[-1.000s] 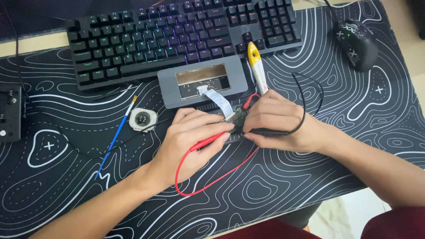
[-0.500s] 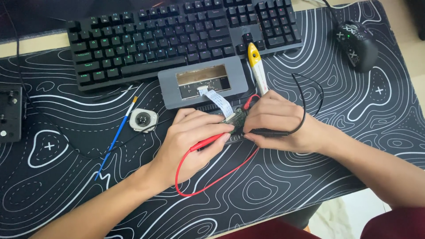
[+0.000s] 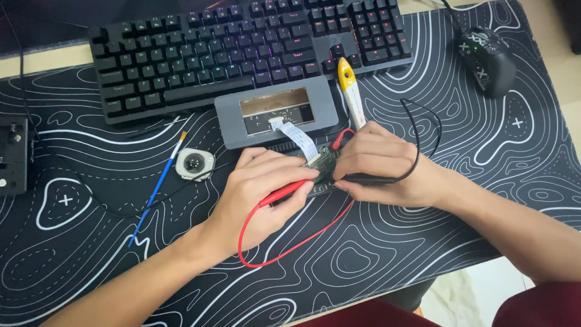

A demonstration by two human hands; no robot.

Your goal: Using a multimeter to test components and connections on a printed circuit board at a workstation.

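two hands are seen over a black desk mat (image 3: pixel 423 242) with white wavy lines. the left hand (image 3: pixel 257 197) is closed around one red probe (image 3: pixel 284 194), whose tip is pressed to one small green circuit board (image 3: pixel 327 163) lying on the mat between the hands. one red wire (image 3: pixel 290 245) loops from that probe toward the person and back up under the right hand. the right hand (image 3: pixel 378 160) is closed around one black probe (image 3: pixel 369 179), laid against the board's right edge, and one black wire (image 3: pixel 420 136) arcs up and around from it. one white ribbon cable (image 3: pixel 296 136) runs from the board up into one grey case (image 3: pixel 275 112) with an open rectangular window. just right of the case lies one yellow and white tool (image 3: pixel 351 91). behind these stands one black keyboard (image 3: pixel 242 48). one black mouse (image 3: pixel 487 57) sits at the upper right. to the left, one blue brush (image 3: pixel 154 188) and one small round white part (image 3: pixel 195 163) lie near each other, and one black box (image 3: pixel 12 154) is cut off at the left edge.
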